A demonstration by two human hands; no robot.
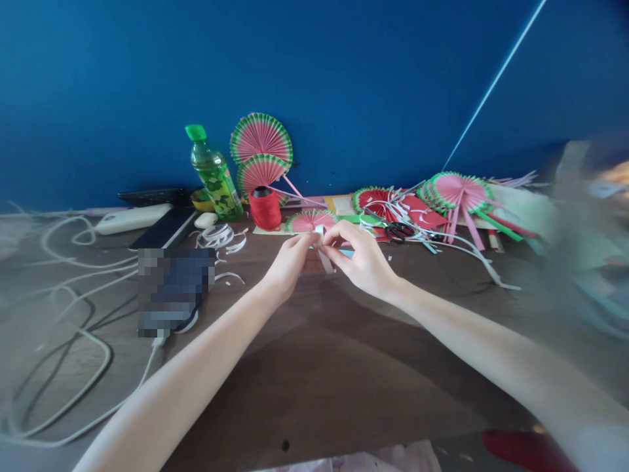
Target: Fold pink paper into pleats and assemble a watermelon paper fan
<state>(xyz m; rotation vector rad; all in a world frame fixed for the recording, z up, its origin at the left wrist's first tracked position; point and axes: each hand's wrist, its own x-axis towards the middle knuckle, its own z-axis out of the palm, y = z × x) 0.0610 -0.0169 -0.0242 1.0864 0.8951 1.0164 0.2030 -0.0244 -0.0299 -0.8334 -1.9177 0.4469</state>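
Both hands meet over the middle of the dark wooden table. My left hand (291,262) pinches a narrow white strip (325,262), which looks like paper or tape. From the other side, my right hand (361,257) grips the same strip between thumb and fingers. The strip's lower end hangs below the fingertips. Just behind the hands lies a pink and green pleated paper fan (310,221). A spool of red thread (265,208) stands to its left. Black-handled scissors (399,231) rest to the right among white strips.
More pleated fans (260,137) lean on the blue wall, and others (459,193) are heaped at the right. A green-capped bottle (213,174) stands back left. White cables (105,347) and a pixelated phone-like device (177,288) cover the left. Curled white scraps (236,244) lie nearby.
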